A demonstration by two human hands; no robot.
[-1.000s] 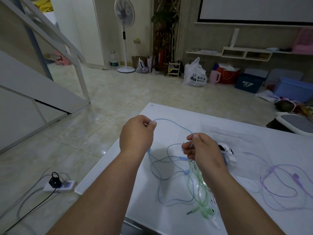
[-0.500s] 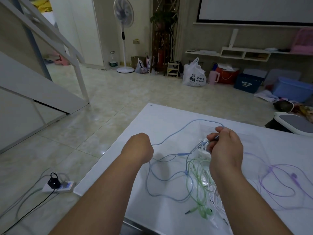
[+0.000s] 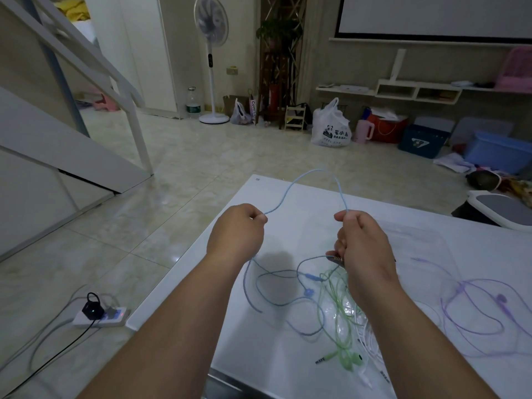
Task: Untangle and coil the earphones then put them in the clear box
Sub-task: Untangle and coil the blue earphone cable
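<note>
Blue earphones (image 3: 313,174) arch between my two hands above the white table (image 3: 288,355); the rest of the blue cable trails in loose loops on the table below. My left hand (image 3: 237,234) pinches one end of the arch. My right hand (image 3: 361,243) pinches the other end, raised over the tangle. Green earphones (image 3: 339,326) and white earphones (image 3: 370,352) lie knotted under my right forearm. The clear box (image 3: 420,243) sits just right of my right hand, hard to make out.
Purple earphones (image 3: 478,309) lie spread on the table at the right. A power strip (image 3: 100,316) with cables lies on the tiled floor left of the table. A grey-topped white object (image 3: 501,210) stands off the table's far right corner. Bags and bins line the far wall.
Both hands rose and spread apart, lifting the blue cable into a taller arch. My right hand moved up and away from the white bundle it hovered over.
</note>
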